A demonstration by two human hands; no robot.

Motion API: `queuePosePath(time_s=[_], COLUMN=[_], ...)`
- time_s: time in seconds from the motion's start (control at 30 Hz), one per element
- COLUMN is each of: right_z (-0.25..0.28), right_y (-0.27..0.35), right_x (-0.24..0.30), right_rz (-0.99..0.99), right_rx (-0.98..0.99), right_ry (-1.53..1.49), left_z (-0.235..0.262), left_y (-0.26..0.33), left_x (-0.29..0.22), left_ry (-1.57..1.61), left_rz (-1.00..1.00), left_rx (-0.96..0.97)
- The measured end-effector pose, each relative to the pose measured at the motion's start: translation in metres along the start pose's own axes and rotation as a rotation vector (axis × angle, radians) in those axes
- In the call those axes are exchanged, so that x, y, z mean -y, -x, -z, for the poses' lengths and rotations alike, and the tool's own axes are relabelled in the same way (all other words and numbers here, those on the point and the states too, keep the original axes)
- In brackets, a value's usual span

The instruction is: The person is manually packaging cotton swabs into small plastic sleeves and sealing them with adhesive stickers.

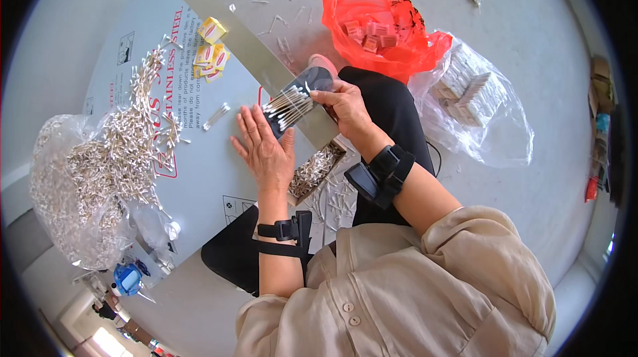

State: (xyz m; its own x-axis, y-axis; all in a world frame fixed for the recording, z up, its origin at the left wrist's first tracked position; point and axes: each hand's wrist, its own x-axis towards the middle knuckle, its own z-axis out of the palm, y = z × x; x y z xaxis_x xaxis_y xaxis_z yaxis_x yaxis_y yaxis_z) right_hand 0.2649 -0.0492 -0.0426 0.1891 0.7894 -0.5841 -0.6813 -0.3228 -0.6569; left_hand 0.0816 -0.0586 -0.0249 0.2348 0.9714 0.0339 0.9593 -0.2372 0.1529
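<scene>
A dark, partly see-through plastic pouch [315,82] lies at the table's edge in front of me, with a bundle of cotton swabs [290,106] in or on it; I cannot tell which. My right hand [349,110] pinches the pouch's right side between thumb and fingers. Flat at the pouch's left end rests my left hand [267,151], fingers stretched out, thumb near the swabs. Just left of its fingertips is a small clear pack of swabs [216,117]. An open cardboard box [318,172] of loose swabs sits below my hands.
A big clear bag [53,177] spills loose swabs across the table's left side. Small yellow boxes [212,58] are stacked at the far edge. On the floor to the right stand a red bag [342,14] of small packs and a clear bag [508,124] of white packs.
</scene>
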Motion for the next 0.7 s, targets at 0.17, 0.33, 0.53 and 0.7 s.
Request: queuePosePath(time_s=[0.17,0.33,0.53,0.7], right_z=[0.002,0.003,0.003,0.003], right_y=[-0.002,-0.002,-0.002,-0.002], right_x=[-0.002,-0.004,-0.005,-0.003], right_rz=[0.009,-0.002,0.014,0.014], right_rx=[0.018,0.028,0.027,0.019], right_ry=[-0.06,-0.031,-0.038,-0.057], left_z=[0.002,0.003,0.001,-0.002], left_y=[0.005,0.019,0.022,0.02], left_x=[-0.017,-0.023,-0.038,-0.036], left_ry=[-0.011,0.012,-0.018,0.043], left_rz=[-0.044,-0.01,-0.031,0.0], left_rx=[0.047,0.023,0.021,-0.039])
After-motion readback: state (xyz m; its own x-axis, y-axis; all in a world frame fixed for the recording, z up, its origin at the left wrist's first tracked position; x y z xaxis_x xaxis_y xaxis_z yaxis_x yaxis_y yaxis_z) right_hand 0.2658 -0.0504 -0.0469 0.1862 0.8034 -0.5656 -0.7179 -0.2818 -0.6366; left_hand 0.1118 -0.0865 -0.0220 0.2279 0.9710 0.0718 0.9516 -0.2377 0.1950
